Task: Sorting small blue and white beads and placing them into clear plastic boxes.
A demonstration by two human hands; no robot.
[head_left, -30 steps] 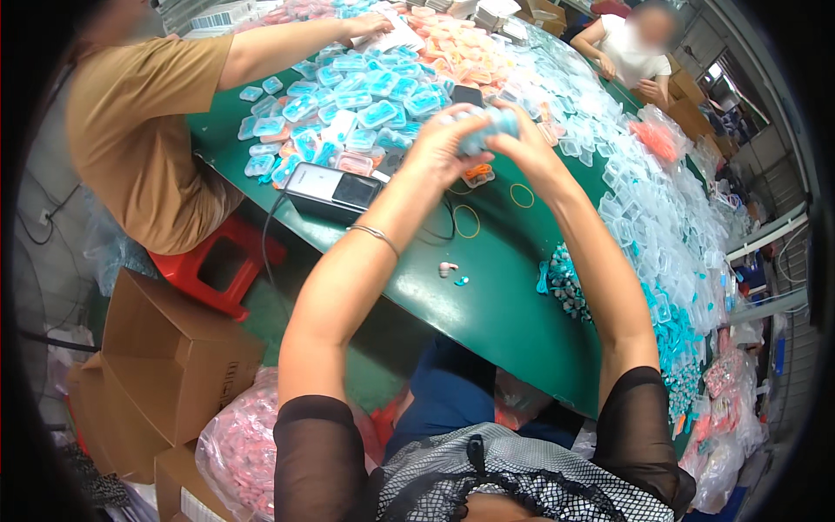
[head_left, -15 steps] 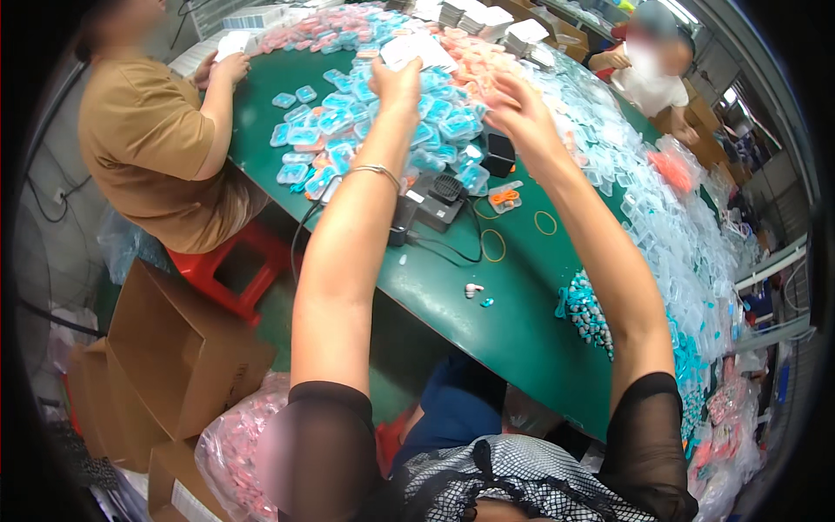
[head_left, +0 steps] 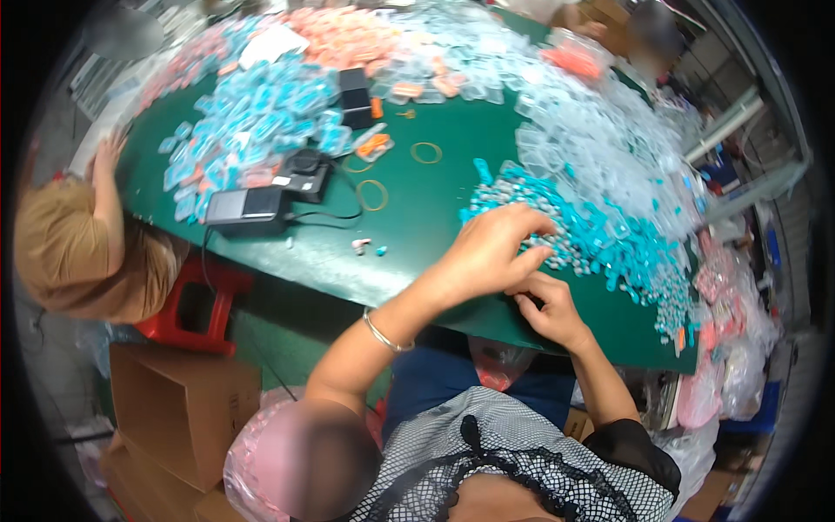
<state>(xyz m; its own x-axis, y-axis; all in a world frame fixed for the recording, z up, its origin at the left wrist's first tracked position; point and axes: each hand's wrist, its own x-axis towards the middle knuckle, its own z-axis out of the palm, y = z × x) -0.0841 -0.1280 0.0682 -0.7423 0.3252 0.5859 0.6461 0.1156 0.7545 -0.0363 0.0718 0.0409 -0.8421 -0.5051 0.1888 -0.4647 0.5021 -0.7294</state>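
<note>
My left hand (head_left: 497,248) reaches over the near edge of a heap of small teal and grey pieces (head_left: 522,196). Its thumb and forefinger are apart, with nothing visible between them. Just below it, my right hand (head_left: 553,311) is curled, its thumb and fingers drawn together near the table's front edge. Whatever those fingers hold, if anything, is too small or hidden to make out. To the right, more loose teal pieces (head_left: 600,235) spread out. White sheets or cards (head_left: 274,45) lie on the far pile of small clear cases with blue contents (head_left: 261,104).
The green table (head_left: 435,200) also bears black devices with a cable (head_left: 248,209), a dark box (head_left: 354,97), rubber bands (head_left: 372,195) and a heap of clear cases (head_left: 583,130). A co-worker in a brown shirt (head_left: 65,248) sits left, beside a red stool (head_left: 196,300) and cardboard boxes (head_left: 174,409).
Both my hands have come back from the far pile to the teal and grey pieces at the near right. My left hand has left the white sheets on the pile. The view has shifted rightward.
</note>
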